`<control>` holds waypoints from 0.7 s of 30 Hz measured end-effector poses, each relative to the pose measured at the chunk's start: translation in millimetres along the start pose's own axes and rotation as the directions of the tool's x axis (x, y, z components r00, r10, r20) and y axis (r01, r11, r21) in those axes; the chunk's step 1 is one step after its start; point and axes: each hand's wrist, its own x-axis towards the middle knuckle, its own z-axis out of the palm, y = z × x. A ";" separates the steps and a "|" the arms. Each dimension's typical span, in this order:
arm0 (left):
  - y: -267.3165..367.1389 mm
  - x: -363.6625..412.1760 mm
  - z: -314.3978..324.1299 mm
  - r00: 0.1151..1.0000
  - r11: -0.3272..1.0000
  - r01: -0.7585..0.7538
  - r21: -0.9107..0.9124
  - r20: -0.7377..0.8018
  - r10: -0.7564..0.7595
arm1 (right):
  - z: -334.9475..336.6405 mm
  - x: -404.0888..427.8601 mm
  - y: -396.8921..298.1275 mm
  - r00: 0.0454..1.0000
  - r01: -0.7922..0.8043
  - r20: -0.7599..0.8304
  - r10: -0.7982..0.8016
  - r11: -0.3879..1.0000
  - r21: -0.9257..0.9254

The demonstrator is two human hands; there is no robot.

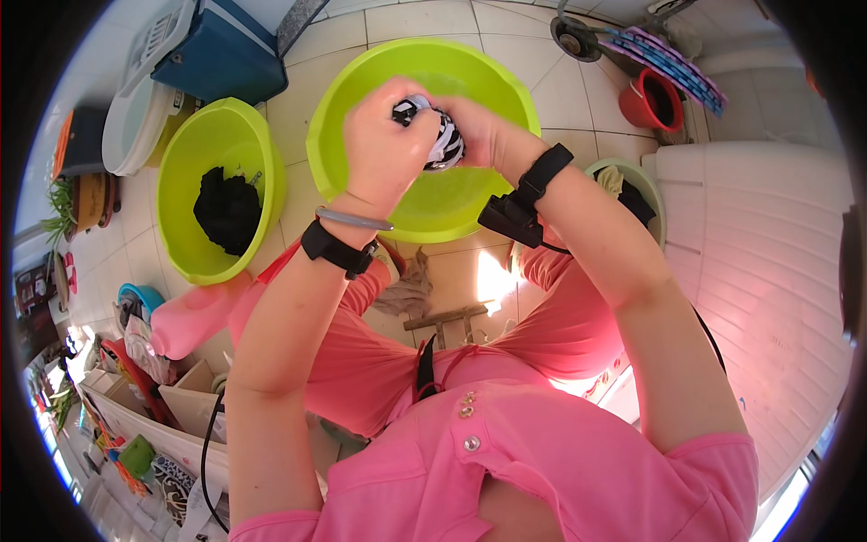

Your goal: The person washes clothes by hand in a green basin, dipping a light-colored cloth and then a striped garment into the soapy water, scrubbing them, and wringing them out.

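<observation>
A black-and-white patterned cloth (446,146) is bunched up between my hands and looks wet. My left hand (383,139) has its fingers curled tightly around one part of it. My right hand (471,129) grips the other part, close against the left. Both fists are above a large lime-green plastic basin (433,227) on the tiled floor. My hands and the cloth hide the middle of the basin. The fingertips are mostly out of sight inside the folds.
To the left, a smaller lime-green basin (271,176) holds a black cloth (228,213). Near my left knee lies a pink plastic bottle (193,322). A grey cloth (406,288) is on the floor. At right are a red bucket (633,105) and a pale tub (658,193) with clothes.
</observation>
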 end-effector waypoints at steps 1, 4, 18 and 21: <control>2.2 -1.6 -0.1 1.000 0.999 -0.009 0.037 0.021 0.008 | -2.2 0.5 0.6 1.000 -0.003 -0.003 0.003 1.000 0.004; -5.5 3.6 -2.2 0.988 0.981 -0.156 0.114 0.009 0.156 | 5.5 -4.1 -5.1 0.998 0.019 -0.056 -0.025 0.995 -0.095; -59.7 14.9 -53.6 0.533 0.256 0.632 -0.731 0.171 -0.829 | 37.0 -26.8 -33.9 0.519 0.614 0.569 -0.638 -0.185 -0.767; -56.3 22.6 -38.3 0.490 0.422 0.699 -0.577 -0.043 -0.871 | 19.1 -41.5 -58.1 0.589 0.506 0.442 -0.677 -0.117 -0.854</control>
